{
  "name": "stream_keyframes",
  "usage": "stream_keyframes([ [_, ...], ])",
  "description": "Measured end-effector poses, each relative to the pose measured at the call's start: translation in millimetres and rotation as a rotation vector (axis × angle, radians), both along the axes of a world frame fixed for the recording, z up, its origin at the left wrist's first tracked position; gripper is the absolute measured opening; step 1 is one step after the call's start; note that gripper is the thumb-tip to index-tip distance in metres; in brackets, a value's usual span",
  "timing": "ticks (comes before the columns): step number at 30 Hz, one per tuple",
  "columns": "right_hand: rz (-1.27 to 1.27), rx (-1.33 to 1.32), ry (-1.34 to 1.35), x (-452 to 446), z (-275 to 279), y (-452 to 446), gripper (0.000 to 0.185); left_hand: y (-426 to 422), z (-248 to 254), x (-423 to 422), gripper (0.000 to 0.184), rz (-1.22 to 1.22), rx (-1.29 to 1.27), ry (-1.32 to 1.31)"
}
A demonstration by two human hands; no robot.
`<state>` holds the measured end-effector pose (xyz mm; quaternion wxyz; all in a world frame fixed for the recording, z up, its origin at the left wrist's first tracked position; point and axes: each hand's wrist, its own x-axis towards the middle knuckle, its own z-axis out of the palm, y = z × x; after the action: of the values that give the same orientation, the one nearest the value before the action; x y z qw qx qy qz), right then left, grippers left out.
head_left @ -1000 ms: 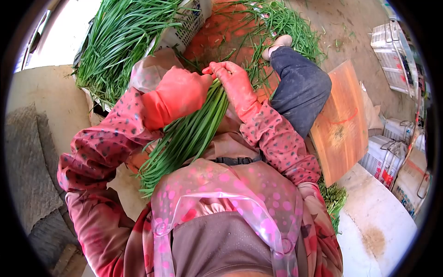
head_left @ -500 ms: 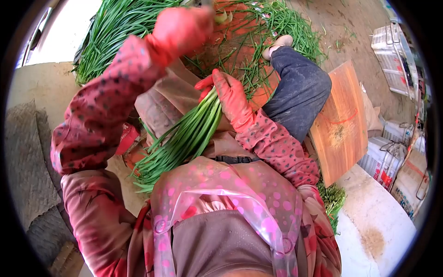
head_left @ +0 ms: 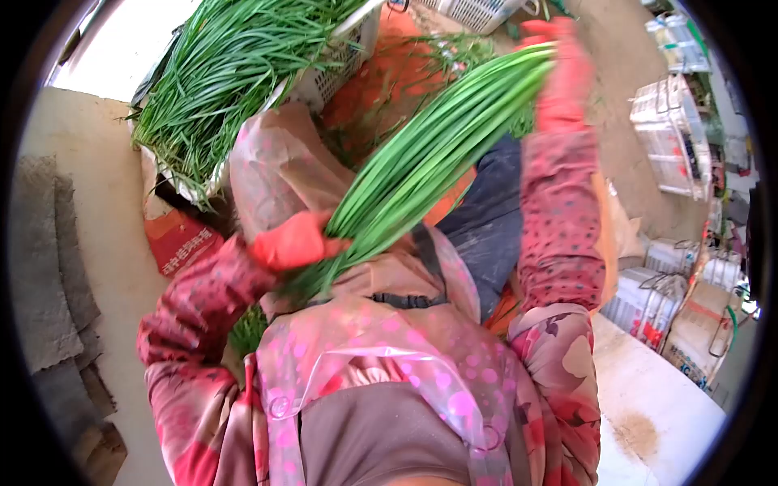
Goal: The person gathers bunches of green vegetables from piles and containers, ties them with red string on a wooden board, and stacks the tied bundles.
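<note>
A long bunch of garlic chives (head_left: pixel 442 150) stretches slantwise across my lap, with its pale stem ends at the upper right. My right hand (head_left: pixel 565 81), in a red rubber glove and somewhat blurred, grips those stem ends, raised high. Lower down, my left hand (head_left: pixel 293 241), gloved the same way, is closed round the leafy end, whose tips are smeared by motion. Part of its fingers is hidden by the leaves. Beyond my left knee, a white crate (head_left: pixel 334 77) is heaped with more loose chives (head_left: pixel 223 89).
Cut scraps (head_left: pixel 462 53) litter an orange-red surface (head_left: pixel 389 85) ahead. Another white crate (head_left: pixel 478 12) stands at the top. A red printed bag (head_left: pixel 186 243) lies at left. Wrapped bundles (head_left: pixel 648 300) and a white basket (head_left: pixel 668 134) are on the right, beside a pale slab (head_left: pixel 648 389).
My right hand has risen forward and right, carrying the chives' stem ends. My left hand has come down from the upper area to the leafy end, and the bunch is stretched between them.
</note>
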<state>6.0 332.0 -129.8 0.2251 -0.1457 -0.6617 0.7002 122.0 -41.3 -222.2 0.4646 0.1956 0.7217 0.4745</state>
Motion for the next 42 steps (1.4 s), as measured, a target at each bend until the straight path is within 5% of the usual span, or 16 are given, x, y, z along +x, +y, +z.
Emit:
stream_keyframes([
  [3, -0.093, -0.138, 0.256, -33, 58, 64, 0.043, -30, 35, 10, 0.052, 0.100, -0.247, -0.359],
  [5, -0.170, 0.459, 0.037, -36, 67, 66, 0.046, -54, 38, -2, 0.056, 0.080, -0.288, 0.226],
  [6, -0.096, 0.565, 0.057, -39, 62, 58, 0.046, -48, 61, -13, 0.056, 0.291, -0.273, 0.238],
  [8, -0.050, 0.393, 0.084, -30, 69, 3, 0.035, -29, 90, -32, 0.065, 0.582, 0.162, 0.438],
  [12, 0.127, 0.455, 0.190, -16, 51, -98, 0.029, 52, 130, -66, 0.101, 0.606, 0.195, 0.775],
  [14, 0.170, 0.460, 0.171, -2, 52, -141, 0.028, 92, 94, -87, 0.101, 0.648, 0.239, 1.105],
  [16, 0.234, 0.402, 0.161, 15, 55, -177, 0.027, 118, 90, -89, 0.084, 0.821, 0.622, 0.859],
  [17, 0.268, 0.350, 0.166, 20, 56, -189, 0.026, 121, 84, -87, 0.069, 0.944, 0.460, 0.862],
  [21, 0.685, 0.116, 0.323, 17, 52, -205, 0.050, 92, 56, -98, 0.043, 1.148, 0.702, 0.517],
  [26, 0.757, 0.717, 0.095, 31, 0, -184, 0.109, 26, 78, -102, 0.043, 1.159, 1.057, -0.045],
  [29, 0.674, 0.812, 0.097, 55, -31, -200, 0.098, 13, 62, -106, 0.052, 1.090, 1.248, -0.197],
  [33, 0.616, 0.821, -0.220, 65, -26, -193, 0.048, 21, 47, -113, 0.056, 0.846, 1.394, -0.284],
  [35, 0.570, 0.981, -0.232, 63, -4, -164, 0.040, 27, 40, -125, 0.059, 0.664, 1.506, -0.448],
  [39, 0.517, 1.444, -0.329, 83, 57, -59, 0.038, 57, 87, -124, 0.060, 1.160, 1.124, -0.219],
  [40, 0.458, 1.432, -0.491, 102, 84, -31, 0.045, 60, 86, -124, 0.059, 1.158, 1.119, -0.237],
  [42, 0.190, 1.545, -0.302, 146, 96, 39, 0.040, 59, 72, -121, 0.053, 1.146, 1.066, -0.297],
])
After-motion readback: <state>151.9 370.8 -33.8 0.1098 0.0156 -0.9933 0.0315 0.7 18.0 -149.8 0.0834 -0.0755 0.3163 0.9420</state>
